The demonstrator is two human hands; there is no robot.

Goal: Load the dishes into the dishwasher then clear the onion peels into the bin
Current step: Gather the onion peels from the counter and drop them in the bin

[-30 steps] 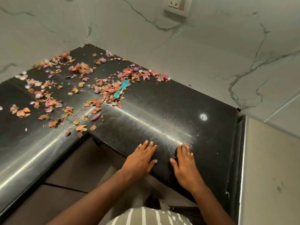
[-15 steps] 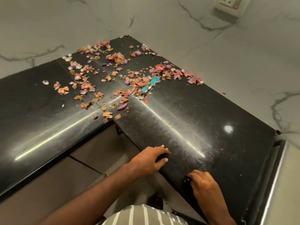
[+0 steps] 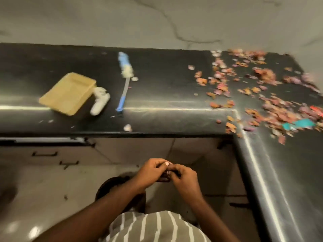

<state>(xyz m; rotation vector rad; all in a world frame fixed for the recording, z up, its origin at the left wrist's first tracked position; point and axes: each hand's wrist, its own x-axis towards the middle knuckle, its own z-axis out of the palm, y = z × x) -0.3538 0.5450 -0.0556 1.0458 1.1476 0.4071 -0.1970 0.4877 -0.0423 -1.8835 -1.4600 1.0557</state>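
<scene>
Onion peels (image 3: 262, 95) lie scattered over the corner of the black L-shaped counter (image 3: 157, 116), at the right of the view, with a teal scrap (image 3: 300, 124) among them. My left hand (image 3: 150, 173) and my right hand (image 3: 183, 179) meet in front of my body, below the counter's inner edge and off its surface. The fingers of both are curled and touch each other. Something small and dark shows between them, too blurred to name. No dishes or dishwasher are visible.
A yellow tray (image 3: 68, 93), a white object (image 3: 100, 102) and a blue-handled bottle brush (image 3: 125, 74) lie on the counter's left stretch. Cabinet fronts with dark handles (image 3: 44, 153) sit below it. A dark round object (image 3: 108, 189) stands on the floor behind my left forearm.
Both hands have left the counter's right section and come together in front of my body. The view has swung left, bringing in the tray and brush.
</scene>
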